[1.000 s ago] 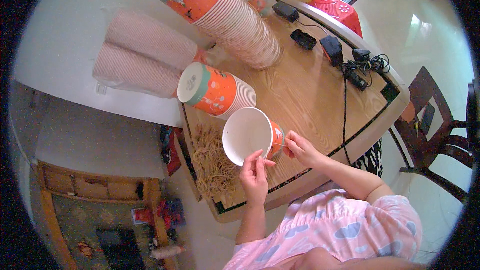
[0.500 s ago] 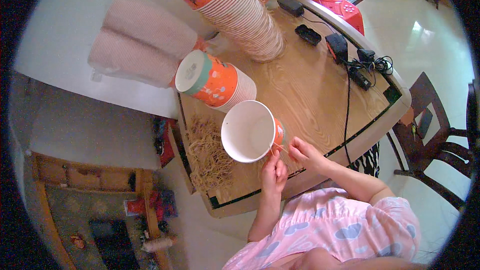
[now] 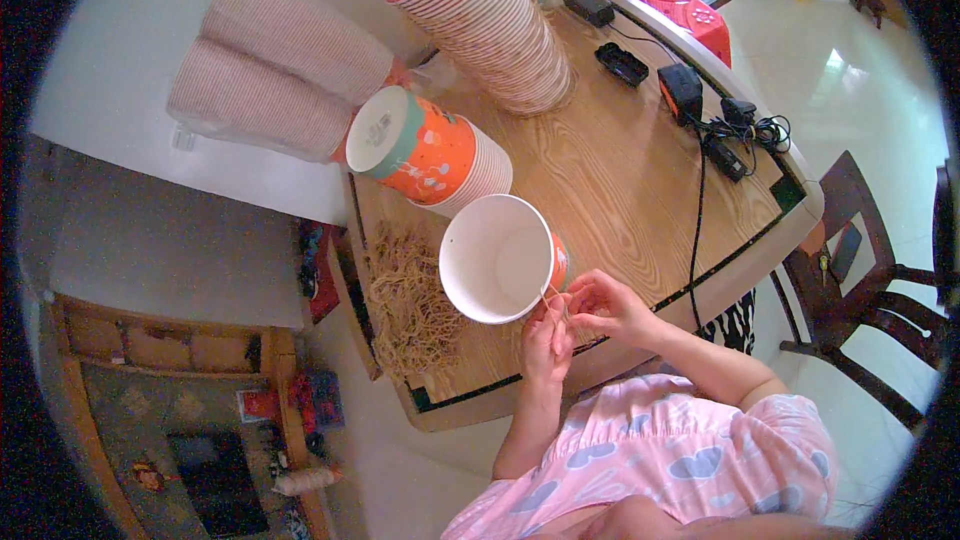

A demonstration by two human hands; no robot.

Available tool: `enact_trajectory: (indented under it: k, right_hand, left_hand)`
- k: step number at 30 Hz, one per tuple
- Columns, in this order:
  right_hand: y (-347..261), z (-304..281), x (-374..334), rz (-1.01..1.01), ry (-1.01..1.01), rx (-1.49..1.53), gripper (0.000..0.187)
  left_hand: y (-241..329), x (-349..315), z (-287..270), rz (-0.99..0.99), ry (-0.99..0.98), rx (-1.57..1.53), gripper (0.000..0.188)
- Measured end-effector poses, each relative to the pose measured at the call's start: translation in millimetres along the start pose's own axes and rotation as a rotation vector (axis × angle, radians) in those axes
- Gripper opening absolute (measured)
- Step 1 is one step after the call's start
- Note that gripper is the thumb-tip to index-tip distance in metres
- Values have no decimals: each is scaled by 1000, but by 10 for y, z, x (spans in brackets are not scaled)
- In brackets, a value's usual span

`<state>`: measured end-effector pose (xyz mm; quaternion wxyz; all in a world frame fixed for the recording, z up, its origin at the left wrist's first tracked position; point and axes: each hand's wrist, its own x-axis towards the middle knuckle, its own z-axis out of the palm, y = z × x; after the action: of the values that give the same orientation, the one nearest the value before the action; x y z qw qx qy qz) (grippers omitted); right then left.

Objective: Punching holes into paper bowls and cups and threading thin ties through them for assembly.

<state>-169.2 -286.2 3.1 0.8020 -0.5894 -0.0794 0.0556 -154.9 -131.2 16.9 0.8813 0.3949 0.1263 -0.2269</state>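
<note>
Working at the table (image 3: 640, 190) across mid-frame, steady the white-lined paper bucket (image 3: 497, 258) at frame centre, mouth facing the camera. A heap of tan cords (image 3: 410, 305) lies to its left. At lower centre, the left hand (image 3: 547, 345) pinches a thin cord (image 3: 546, 296) between its fingers just beside the bucket; the right hand (image 3: 608, 308) holds its fingers narrow close by, grip unclear. Light, even cord tension should avoid denting the bucket.

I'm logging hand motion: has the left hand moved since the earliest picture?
Yes, rightward: judged against the heap of twine on the table, the left hand now sits farther from it.
</note>
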Motion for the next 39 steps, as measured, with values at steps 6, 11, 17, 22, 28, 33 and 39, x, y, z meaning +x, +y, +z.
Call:
enact_trajectory:
  k: [6, 11, 17, 22, 28, 33, 39]
  right_hand:
    - [-78, 52, 17, 130, -68, 22, 21]
    - [-120, 57, 6, 167, -27, -46, 14]
    - [-81, 50, -15, 144, -62, -135, 20]
    - [-132, 76, -7, 191, -53, -57, 24]
    - [-100, 3, 16, 125, -90, -42, 19]
    - [-259, -20, 21, 198, -64, -83, 19]
    - [-149, -33, 22, 212, -78, -214, 26]
  left_hand:
    - [-25, -18, -20, 48, 72, 72, 13]
    - [11, -41, 78, 81, 74, 138, 15]
    - [54, -28, -4, 2, -117, 37, 14]
    - [74, -41, 53, -4, -131, 17, 8]
    - [83, -37, -21, -28, -240, -19, 7]
    - [98, -69, 13, -15, -136, 29, 6]
    - [80, -66, 16, -31, -105, 42, 4]
